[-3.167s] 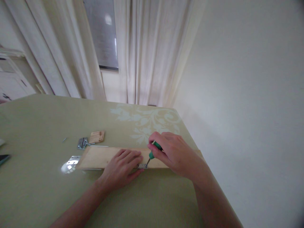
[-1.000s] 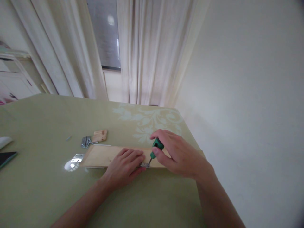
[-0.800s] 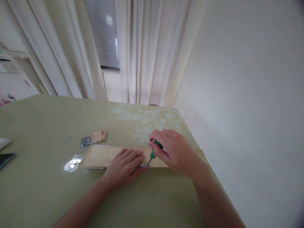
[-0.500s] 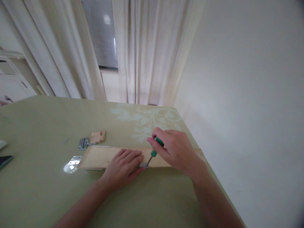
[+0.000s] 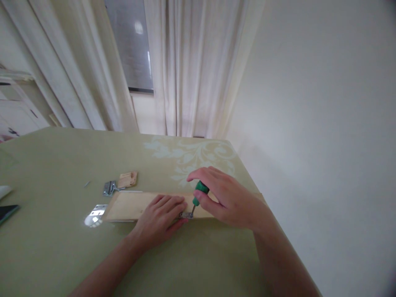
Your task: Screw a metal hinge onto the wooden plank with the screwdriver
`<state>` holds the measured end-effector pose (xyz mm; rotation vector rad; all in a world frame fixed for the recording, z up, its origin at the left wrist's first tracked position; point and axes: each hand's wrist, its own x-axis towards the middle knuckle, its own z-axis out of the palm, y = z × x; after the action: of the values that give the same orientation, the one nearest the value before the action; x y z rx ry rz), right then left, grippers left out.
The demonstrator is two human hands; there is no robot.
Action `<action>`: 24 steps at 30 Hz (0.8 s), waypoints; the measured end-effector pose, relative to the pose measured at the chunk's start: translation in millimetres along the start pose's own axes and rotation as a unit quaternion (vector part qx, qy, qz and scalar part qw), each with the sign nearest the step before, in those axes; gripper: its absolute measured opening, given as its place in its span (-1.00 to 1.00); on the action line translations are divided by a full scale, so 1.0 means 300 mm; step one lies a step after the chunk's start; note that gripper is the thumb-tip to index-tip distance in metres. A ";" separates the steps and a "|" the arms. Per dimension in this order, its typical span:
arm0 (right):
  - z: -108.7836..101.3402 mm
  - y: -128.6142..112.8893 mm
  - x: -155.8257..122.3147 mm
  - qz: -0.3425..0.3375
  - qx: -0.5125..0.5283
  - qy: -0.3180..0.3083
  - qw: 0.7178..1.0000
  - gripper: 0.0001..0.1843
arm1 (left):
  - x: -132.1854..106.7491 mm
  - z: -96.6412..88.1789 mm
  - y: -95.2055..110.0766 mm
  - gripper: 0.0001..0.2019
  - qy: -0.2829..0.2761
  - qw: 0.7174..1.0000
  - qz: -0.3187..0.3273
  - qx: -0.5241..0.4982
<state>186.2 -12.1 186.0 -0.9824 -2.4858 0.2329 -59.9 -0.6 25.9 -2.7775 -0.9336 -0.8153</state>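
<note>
A long pale wooden board [image 5: 128,206] lies across the table in front of me. My left hand [image 5: 162,216] grips it, fingers over its top and thumb along the near edge. Beside those fingertips, a small metal hinge [image 5: 186,215] sits at the board's near edge. My right hand [image 5: 230,198] has a green-handled screwdriver [image 5: 201,188] between thumb and fingers, index finger lifted off the handle. The tool leans slightly, its tip down at the right end of the hinge. Whatever screw is under the tip is too small to make out.
Left of the board are a metal hinge with screws [image 5: 109,188], a small wooden block [image 5: 128,179] and a lone screw [image 5: 87,184]. A shiny metal plate [image 5: 98,210] lies by the board's left end. A dark flat object [image 5: 8,212] is at far left; a wall [image 5: 324,144] stands right.
My right hand has rolled around the screwdriver handle, its index finger now stretched out and the handle more upright. My left hand and the board keep their places.
</note>
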 end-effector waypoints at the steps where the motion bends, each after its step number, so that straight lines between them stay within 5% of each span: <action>1: -0.001 0.000 0.000 0.032 -0.032 0.007 0.999 -0.81 | 0.000 -0.001 -0.001 -0.72 0.000 1.000 0.001 0.002; 5: 0.003 0.007 0.004 0.151 -0.133 0.042 0.979 -0.57 | 0.002 -0.004 -0.001 -0.73 0.007 1.000 0.004 0.004; 8: -0.009 0.004 -0.001 0.037 -0.029 0.014 0.999 -0.82 | 0.001 -0.005 -0.001 -0.72 0.005 1.000 -0.002 0.001; 10: -0.020 -0.003 -0.009 -0.021 0.013 -0.005 1.000 -0.79 | -0.001 -0.004 -0.003 -0.73 0.002 1.000 -0.001 -0.001; 14: -0.016 -0.012 -0.009 0.064 -0.061 0.001 0.996 -0.86 | -0.005 -0.003 -0.008 -0.73 0.003 1.000 0.006 0.004; 17: 0.003 -0.011 0.007 0.121 -0.125 0.023 0.984 -0.56 | -0.006 -0.003 -0.009 -0.70 0.004 1.000 0.012 0.010; 22: -0.001 -0.019 0.007 -0.011 -0.032 -0.003 0.999 -0.84 | -0.003 -0.005 -0.005 -0.75 0.011 1.000 0.007 0.011; 24: -0.007 -0.022 -0.001 -0.025 -0.003 -0.004 1.000 -0.76 | -0.001 -0.005 -0.003 -0.76 0.012 1.000 0.005 0.011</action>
<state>183.4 -17.2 189.8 -0.9213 -2.5173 0.2142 -61.2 -0.5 26.8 -2.7463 -0.9178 -0.8294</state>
